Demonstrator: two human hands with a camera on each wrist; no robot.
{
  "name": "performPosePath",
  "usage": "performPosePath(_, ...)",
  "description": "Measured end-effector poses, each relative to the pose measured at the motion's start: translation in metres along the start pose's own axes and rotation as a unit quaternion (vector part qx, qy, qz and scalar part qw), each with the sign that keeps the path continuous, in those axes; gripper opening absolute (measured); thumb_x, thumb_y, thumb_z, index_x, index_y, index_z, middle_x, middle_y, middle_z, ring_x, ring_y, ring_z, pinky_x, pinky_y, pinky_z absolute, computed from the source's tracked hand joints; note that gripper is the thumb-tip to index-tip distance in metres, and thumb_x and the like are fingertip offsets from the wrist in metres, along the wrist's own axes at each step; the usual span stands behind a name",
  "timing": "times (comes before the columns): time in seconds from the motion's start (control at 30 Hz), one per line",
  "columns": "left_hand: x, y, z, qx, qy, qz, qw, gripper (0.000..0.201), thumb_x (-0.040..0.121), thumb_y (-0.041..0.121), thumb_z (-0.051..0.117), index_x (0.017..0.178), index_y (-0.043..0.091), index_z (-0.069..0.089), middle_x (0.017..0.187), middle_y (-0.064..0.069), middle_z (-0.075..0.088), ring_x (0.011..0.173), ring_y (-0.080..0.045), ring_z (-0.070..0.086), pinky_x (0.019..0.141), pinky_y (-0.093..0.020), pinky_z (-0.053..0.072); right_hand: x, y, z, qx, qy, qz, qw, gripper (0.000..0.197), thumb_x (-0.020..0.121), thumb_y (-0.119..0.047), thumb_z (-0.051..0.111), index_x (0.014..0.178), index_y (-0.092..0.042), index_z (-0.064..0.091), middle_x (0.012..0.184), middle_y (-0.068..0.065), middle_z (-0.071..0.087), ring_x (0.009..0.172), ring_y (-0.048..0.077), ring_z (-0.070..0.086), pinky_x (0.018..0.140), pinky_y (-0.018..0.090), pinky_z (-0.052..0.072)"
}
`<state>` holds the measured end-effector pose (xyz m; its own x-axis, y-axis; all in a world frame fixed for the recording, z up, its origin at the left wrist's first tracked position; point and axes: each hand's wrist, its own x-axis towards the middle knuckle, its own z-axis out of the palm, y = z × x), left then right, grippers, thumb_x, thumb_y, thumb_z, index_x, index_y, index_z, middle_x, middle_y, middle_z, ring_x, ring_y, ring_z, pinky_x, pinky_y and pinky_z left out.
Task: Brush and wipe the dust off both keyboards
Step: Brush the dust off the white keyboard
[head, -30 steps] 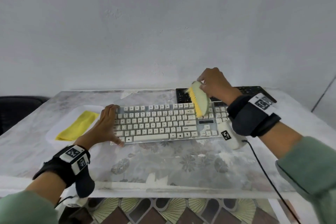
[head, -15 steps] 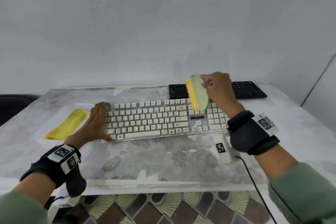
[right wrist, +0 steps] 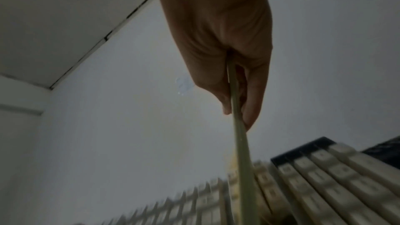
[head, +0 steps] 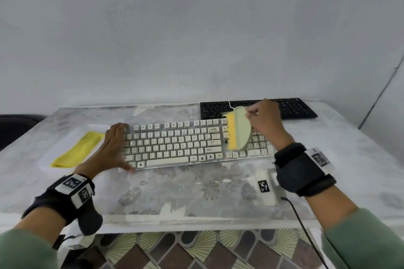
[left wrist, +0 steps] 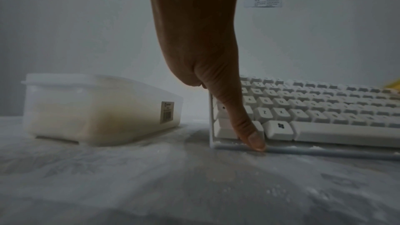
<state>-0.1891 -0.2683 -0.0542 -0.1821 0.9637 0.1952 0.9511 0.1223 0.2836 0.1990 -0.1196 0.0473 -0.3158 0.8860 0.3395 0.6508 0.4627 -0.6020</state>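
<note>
A white keyboard (head: 175, 144) lies across the middle of the table, dusted with white powder. My left hand (head: 111, 148) spans its left end, fingers over the far corner and thumb (left wrist: 249, 129) pressed against the front edge. My right hand (head: 264, 120) grips a pale green brush (head: 240, 131) with yellow bristles, held on edge over the keys left of the number pad. The brush back (right wrist: 240, 143) runs down from the fingers toward the keys. A black keyboard (head: 290, 109) lies behind, partly hidden by the right hand.
A translucent plastic box (left wrist: 97, 107) stands left of the white keyboard, with a folded yellow cloth (head: 78, 148) on it. White powder lies scattered over the table (head: 349, 159). A dark chair (head: 15, 129) sits at far left. A black cable (head: 306, 231) hangs off the front edge.
The brush has swept from the top key rows down toward me over the keys beside the number pad. The left hand keeps its hold on the keyboard's left end.
</note>
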Motion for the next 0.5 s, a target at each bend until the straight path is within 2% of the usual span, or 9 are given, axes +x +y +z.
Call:
performPosePath(0.07, 0.001, 0.002, -0.001, 0.005, -0.004, 0.007, 1.000, 0.136, 0.020, 0.072, 0.066, 0.126, -0.009, 0.038, 0.125, -0.023, 0.038, 0.118, -0.033, 0.033, 0.099, -0.032, 0.024, -0.009, 0.004, 0.015, -0.025, -0.034, -0.019, 0.999, 0.017, 0.086, 0.005, 0.057, 0.099, 0.011, 0.066, 0.104, 0.017, 0.068, 0.059, 0.001, 0.054, 0.050, 0.003, 0.042)
performPosePath(0.1, 0.001, 0.003, -0.001, 0.006, -0.004, 0.009, 1.000, 0.137, 0.020, 0.072, 0.066, 0.126, -0.009, 0.039, 0.124, -0.023, 0.039, 0.117, -0.034, 0.033, 0.098, -0.031, 0.024, -0.011, 0.006, 0.017, -0.028, -0.050, -0.026, 0.998, 0.017, 0.086, 0.005, 0.057, 0.100, 0.010, 0.066, 0.106, 0.016, 0.068, 0.057, -0.002, 0.050, 0.050, 0.001, 0.040)
performPosePath(0.2, 0.000, 0.004, -0.002, -0.005, -0.008, 0.012, 1.000, 0.147, 0.016, 0.085, 0.061, 0.126, -0.010, 0.039, 0.122, -0.024, 0.039, 0.116, -0.032, 0.034, 0.095, -0.032, 0.025, -0.013, 0.007, 0.009, -0.038, -0.088, -0.038, 0.995, 0.020, 0.087, 0.002, 0.058, 0.105, 0.007, 0.066, 0.117, 0.014, 0.064, 0.073, 0.008, 0.063, 0.063, 0.002, 0.041)
performPosePath(0.27, 0.000, 0.006, -0.002, -0.014, -0.012, 0.015, 1.000, 0.154, 0.018, 0.098, 0.050, 0.127, -0.010, 0.039, 0.122, -0.024, 0.039, 0.115, -0.026, 0.032, 0.095, -0.034, 0.026, -0.014, 0.004, 0.000, -0.060, -0.136, -0.037, 0.988, 0.019, 0.087, 0.002, 0.058, 0.103, 0.008, 0.067, 0.117, 0.012, 0.064, 0.082, 0.014, 0.066, 0.066, 0.007, 0.044)
performPosePath(0.3, -0.001, 0.006, -0.002, -0.016, -0.008, 0.014, 1.000, 0.155, 0.017, 0.098, 0.050, 0.127, -0.010, 0.038, 0.123, -0.024, 0.039, 0.115, -0.026, 0.032, 0.095, -0.034, 0.026, -0.014, 0.003, -0.003, -0.074, -0.159, -0.041, 0.984, 0.019, 0.087, 0.001, 0.058, 0.102, 0.009, 0.067, 0.117, 0.011, 0.065, 0.077, 0.013, 0.066, 0.063, 0.007, 0.045)
performPosePath(0.37, -0.001, 0.009, -0.003, -0.010, 0.001, 0.008, 1.000, 0.150, 0.012, 0.084, 0.062, 0.128, -0.010, 0.038, 0.124, -0.024, 0.038, 0.117, -0.031, 0.033, 0.096, -0.032, 0.025, -0.012, 0.002, -0.011, -0.082, -0.182, -0.047, 0.979, 0.022, 0.087, 0.000, 0.059, 0.107, 0.006, 0.066, 0.117, 0.011, 0.064, 0.064, 0.012, 0.064, 0.056, 0.008, 0.048)
performPosePath(0.43, -0.003, 0.012, -0.005, 0.001, 0.011, 0.000, 1.000, 0.139, 0.017, 0.071, 0.065, 0.127, -0.009, 0.038, 0.124, -0.024, 0.039, 0.117, -0.029, 0.033, 0.095, -0.029, 0.024, -0.002, 0.001, -0.022, -0.050, -0.161, -0.038, 0.985, 0.025, 0.087, 0.000, 0.059, 0.111, 0.002, 0.064, 0.114, 0.014, 0.065, 0.057, 0.013, 0.061, 0.050, 0.012, 0.051)
performPosePath(0.47, -0.004, 0.013, -0.005, 0.002, 0.015, 0.000, 1.000, 0.137, 0.018, 0.070, 0.065, 0.127, -0.009, 0.038, 0.124, -0.024, 0.039, 0.116, -0.025, 0.032, 0.095, -0.028, 0.023, 0.003, 0.000, -0.027, -0.026, -0.121, -0.037, 0.992, 0.026, 0.086, 0.000, 0.059, 0.112, 0.001, 0.064, 0.114, 0.015, 0.065, 0.059, 0.014, 0.062, 0.052, 0.013, 0.052)
performPosePath(0.5, -0.005, 0.013, -0.005, 0.002, 0.020, 0.001, 1.000, 0.136, 0.019, 0.070, 0.066, 0.127, -0.008, 0.038, 0.124, -0.023, 0.039, 0.115, -0.022, 0.031, 0.094, -0.027, 0.023, 0.008, -0.001, -0.029, -0.003, -0.071, -0.040, 0.997, 0.026, 0.086, 0.000, 0.059, 0.113, 0.001, 0.063, 0.114, 0.016, 0.065, 0.068, 0.017, 0.064, 0.059, 0.015, 0.054)
